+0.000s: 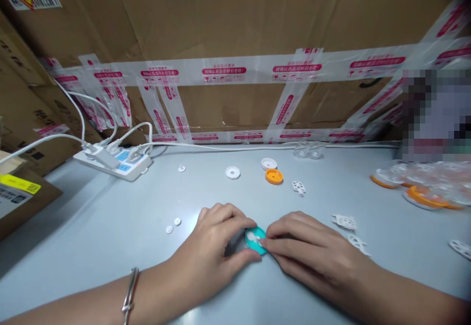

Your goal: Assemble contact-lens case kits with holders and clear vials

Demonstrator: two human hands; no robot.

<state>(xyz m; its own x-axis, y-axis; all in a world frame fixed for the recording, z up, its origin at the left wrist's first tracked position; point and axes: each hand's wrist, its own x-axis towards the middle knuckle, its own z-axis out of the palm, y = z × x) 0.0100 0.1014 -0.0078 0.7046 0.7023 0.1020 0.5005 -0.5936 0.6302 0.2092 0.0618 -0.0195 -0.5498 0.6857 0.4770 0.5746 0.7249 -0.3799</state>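
A teal round plastic case (260, 250) lies on the table between my hands, with small white parts (252, 237) inside it. My left hand (224, 239) grips its rim between thumb and fingers from the left. From the right, the fingertips of my right hand (301, 241) press together at a white part within the case; what exactly they pinch is hidden. Two small white gears (173, 225) lie left of my left hand. Beyond my hands are a white disc (232, 172), another white disc (269, 163) and an orange disc (274, 176) touching it.
White cut-out pieces (344, 222) lie beside my right forearm, another (299, 187) farther back. Clear and orange round cases (427, 197) pile up at right. A power strip (125, 170) with plugged cables stands back left. A large taped cardboard box (228, 26) closes off the back.
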